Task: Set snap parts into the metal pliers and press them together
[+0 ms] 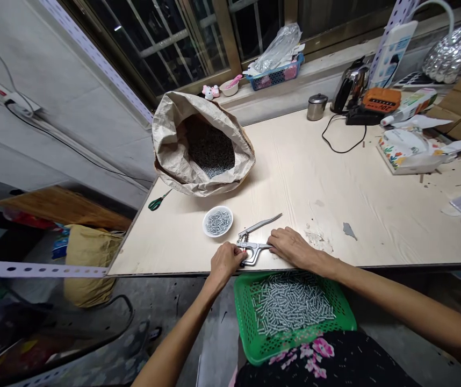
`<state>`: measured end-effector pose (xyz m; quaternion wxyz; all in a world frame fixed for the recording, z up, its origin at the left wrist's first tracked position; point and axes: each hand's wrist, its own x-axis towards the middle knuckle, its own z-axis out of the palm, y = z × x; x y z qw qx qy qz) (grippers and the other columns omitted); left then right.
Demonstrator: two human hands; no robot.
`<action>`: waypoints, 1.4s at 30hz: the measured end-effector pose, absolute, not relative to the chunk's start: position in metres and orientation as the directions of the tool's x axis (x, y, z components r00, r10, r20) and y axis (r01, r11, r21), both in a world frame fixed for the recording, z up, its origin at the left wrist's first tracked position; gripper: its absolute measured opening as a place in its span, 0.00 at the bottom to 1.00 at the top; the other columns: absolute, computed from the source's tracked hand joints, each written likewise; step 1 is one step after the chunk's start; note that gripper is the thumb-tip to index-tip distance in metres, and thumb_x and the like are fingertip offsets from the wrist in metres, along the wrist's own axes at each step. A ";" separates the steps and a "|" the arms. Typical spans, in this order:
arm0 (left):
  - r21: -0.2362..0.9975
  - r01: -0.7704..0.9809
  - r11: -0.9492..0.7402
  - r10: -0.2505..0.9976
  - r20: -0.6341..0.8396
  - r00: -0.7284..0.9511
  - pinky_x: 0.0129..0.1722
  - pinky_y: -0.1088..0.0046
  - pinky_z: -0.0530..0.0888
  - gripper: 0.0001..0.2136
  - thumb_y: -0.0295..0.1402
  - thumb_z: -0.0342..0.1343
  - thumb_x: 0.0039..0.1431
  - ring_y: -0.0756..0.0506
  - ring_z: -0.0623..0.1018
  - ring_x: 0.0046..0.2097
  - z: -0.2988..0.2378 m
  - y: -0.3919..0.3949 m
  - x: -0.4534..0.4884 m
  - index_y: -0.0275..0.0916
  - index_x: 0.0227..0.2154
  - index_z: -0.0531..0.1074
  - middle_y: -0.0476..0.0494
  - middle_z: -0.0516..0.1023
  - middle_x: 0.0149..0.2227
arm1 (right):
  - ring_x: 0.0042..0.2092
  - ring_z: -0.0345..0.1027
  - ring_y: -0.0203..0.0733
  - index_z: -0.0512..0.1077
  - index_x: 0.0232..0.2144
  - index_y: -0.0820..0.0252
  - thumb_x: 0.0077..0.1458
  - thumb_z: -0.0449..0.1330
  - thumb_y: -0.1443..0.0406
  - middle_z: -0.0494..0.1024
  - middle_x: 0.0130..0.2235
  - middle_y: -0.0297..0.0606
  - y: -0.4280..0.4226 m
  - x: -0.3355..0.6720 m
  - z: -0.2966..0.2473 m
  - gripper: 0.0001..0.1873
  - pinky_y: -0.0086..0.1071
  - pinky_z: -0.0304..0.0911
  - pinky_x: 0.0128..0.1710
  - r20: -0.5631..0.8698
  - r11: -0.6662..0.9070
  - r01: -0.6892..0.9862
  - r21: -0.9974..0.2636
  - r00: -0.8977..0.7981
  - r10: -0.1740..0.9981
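Note:
Grey metal pliers (253, 250) with a spring and a raised upper handle lie near the table's front edge. My right hand (290, 247) is closed round the end of their lower handle. At the jaw end, my left hand (225, 262) is closed in a pinch; a bit of red shows by its fingertips, but what they hold is too small to tell. Just behind stands a white bowl (204, 227) of small metal pieces. Below the table edge, a green basket (245, 329) on the lap holds many silvery screw-like pieces.
An open sack (166, 145) of metal pieces stands at the back left, with green-handled scissors (156, 203) beside it. Farther right are a metal canister (317, 107), a kettle (349, 86), an orange-and-black device (380, 101) and a tissue pack (405, 153).

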<state>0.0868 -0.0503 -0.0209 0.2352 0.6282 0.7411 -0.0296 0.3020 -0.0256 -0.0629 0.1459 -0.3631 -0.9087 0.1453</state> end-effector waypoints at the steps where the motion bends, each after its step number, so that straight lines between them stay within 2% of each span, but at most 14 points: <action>1: 0.225 0.954 0.196 0.901 -0.425 -0.084 0.27 0.74 0.61 0.11 0.38 0.56 0.52 0.45 0.74 0.29 -0.018 -0.046 0.088 0.38 0.20 0.74 0.44 0.75 0.22 | 0.37 0.63 0.40 0.70 0.33 0.61 0.59 0.57 0.67 0.72 0.35 0.38 -0.025 0.301 -0.066 0.03 0.33 0.52 0.35 0.152 0.691 0.635 -0.345 -0.689 0.709; 3: 0.148 0.980 0.136 0.893 -0.446 -0.057 0.27 0.73 0.62 0.10 0.35 0.55 0.52 0.43 0.75 0.30 -0.012 -0.041 0.090 0.37 0.21 0.75 0.42 0.76 0.24 | 0.35 0.62 0.39 0.69 0.31 0.61 0.60 0.55 0.68 0.72 0.34 0.37 -0.021 0.300 -0.071 0.05 0.33 0.51 0.34 0.160 0.676 0.671 -0.306 -0.663 0.731; 5: 0.055 0.997 0.054 0.924 -0.381 -0.029 0.29 0.72 0.64 0.08 0.31 0.53 0.54 0.42 0.76 0.34 -0.005 -0.046 0.093 0.36 0.24 0.76 0.39 0.77 0.29 | 0.34 0.61 0.38 0.68 0.31 0.61 0.60 0.54 0.68 0.72 0.34 0.36 -0.015 0.302 -0.074 0.06 0.33 0.50 0.34 0.180 0.653 0.699 -0.292 -0.631 0.755; 7: 0.017 0.999 -0.034 0.957 -0.289 0.037 0.32 0.72 0.66 0.09 0.28 0.51 0.56 0.42 0.76 0.37 0.003 -0.060 0.099 0.36 0.27 0.77 0.38 0.77 0.34 | 0.34 0.61 0.38 0.68 0.30 0.61 0.60 0.55 0.68 0.72 0.34 0.36 -0.010 0.305 -0.075 0.05 0.32 0.50 0.33 0.196 0.634 0.714 -0.299 -0.604 0.773; 12: 0.213 0.943 -0.255 0.914 -0.266 0.307 0.33 0.72 0.69 0.06 0.34 0.56 0.57 0.45 0.76 0.35 0.022 -0.092 0.113 0.41 0.34 0.76 0.44 0.76 0.33 | 0.34 0.62 0.37 0.68 0.30 0.60 0.59 0.56 0.69 0.71 0.33 0.35 -0.006 0.309 -0.077 0.04 0.31 0.51 0.32 0.213 0.615 0.713 -0.337 -0.578 0.788; 14: 0.210 0.949 -0.236 0.938 -0.206 0.279 0.34 0.71 0.69 0.08 0.35 0.56 0.57 0.44 0.76 0.37 0.027 -0.083 0.108 0.42 0.38 0.76 0.44 0.77 0.34 | 0.34 0.63 0.37 0.67 0.30 0.60 0.58 0.56 0.70 0.71 0.33 0.35 -0.007 0.309 -0.078 0.04 0.31 0.52 0.32 0.234 0.618 0.705 -0.349 -0.573 0.786; 17: 0.102 0.994 -0.032 0.998 -0.044 0.037 0.36 0.71 0.69 0.11 0.32 0.48 0.63 0.43 0.75 0.42 0.026 -0.043 0.086 0.40 0.38 0.76 0.41 0.76 0.39 | 0.33 0.63 0.38 0.66 0.29 0.59 0.59 0.54 0.70 0.71 0.32 0.35 -0.009 0.309 -0.079 0.06 0.31 0.54 0.32 0.271 0.628 0.691 -0.359 -0.566 0.778; 20: 0.055 0.993 0.106 0.994 -0.013 -0.105 0.36 0.72 0.68 0.13 0.31 0.45 0.64 0.44 0.75 0.43 0.018 -0.001 0.061 0.40 0.39 0.76 0.41 0.75 0.41 | 0.34 0.64 0.38 0.66 0.30 0.59 0.60 0.53 0.69 0.70 0.32 0.35 -0.010 0.310 -0.081 0.06 0.32 0.55 0.33 0.295 0.637 0.676 -0.372 -0.564 0.771; 23: 0.030 0.999 0.045 0.998 -0.038 -0.044 0.37 0.72 0.68 0.13 0.31 0.47 0.63 0.43 0.74 0.44 0.007 0.020 0.048 0.40 0.42 0.76 0.40 0.74 0.41 | 0.35 0.65 0.38 0.66 0.31 0.58 0.59 0.53 0.69 0.71 0.33 0.35 -0.010 0.310 -0.083 0.05 0.32 0.56 0.33 0.314 0.643 0.667 -0.377 -0.561 0.766; 26: -0.026 0.999 -0.041 0.996 -0.081 0.038 0.38 0.72 0.69 0.13 0.29 0.46 0.63 0.43 0.72 0.47 -0.001 0.023 0.047 0.41 0.40 0.76 0.40 0.74 0.41 | 0.34 0.64 0.38 0.66 0.31 0.58 0.59 0.53 0.69 0.71 0.32 0.35 -0.009 0.309 -0.085 0.05 0.31 0.55 0.33 0.331 0.651 0.662 -0.373 -0.560 0.759; 33: -0.084 0.995 -0.051 0.988 -0.147 0.038 0.39 0.71 0.69 0.11 0.26 0.46 0.61 0.42 0.73 0.45 0.000 0.029 0.048 0.35 0.33 0.74 0.37 0.74 0.40 | 0.34 0.65 0.38 0.66 0.31 0.59 0.60 0.53 0.69 0.70 0.32 0.36 -0.009 0.309 -0.085 0.05 0.32 0.55 0.33 0.328 0.650 0.666 -0.368 -0.561 0.760; 37: 0.065 0.997 -0.041 0.998 -0.044 0.044 0.38 0.71 0.69 0.08 0.27 0.48 0.59 0.44 0.74 0.40 0.010 0.029 0.045 0.36 0.33 0.73 0.39 0.76 0.38 | 0.33 0.63 0.38 0.66 0.30 0.59 0.60 0.53 0.69 0.70 0.32 0.35 -0.008 0.308 -0.086 0.06 0.32 0.53 0.32 0.335 0.655 0.672 -0.346 -0.563 0.755; 40: 0.322 0.947 -0.010 0.999 0.039 -0.002 0.36 0.72 0.69 0.07 0.31 0.50 0.57 0.45 0.75 0.35 0.016 0.016 0.050 0.37 0.30 0.74 0.43 0.77 0.33 | 0.31 0.61 0.37 0.66 0.29 0.59 0.60 0.52 0.69 0.70 0.31 0.35 -0.008 0.308 -0.088 0.08 0.32 0.50 0.31 0.365 0.688 0.668 -0.285 -0.588 0.722; 42: 0.512 0.859 0.028 1.000 -0.004 -0.030 0.33 0.73 0.69 0.08 0.34 0.53 0.54 0.47 0.75 0.30 0.013 -0.001 0.058 0.37 0.28 0.74 0.46 0.77 0.28 | 0.30 0.59 0.38 0.66 0.28 0.60 0.61 0.50 0.70 0.70 0.30 0.36 -0.009 0.308 -0.089 0.09 0.34 0.48 0.31 0.395 0.720 0.658 -0.223 -0.614 0.683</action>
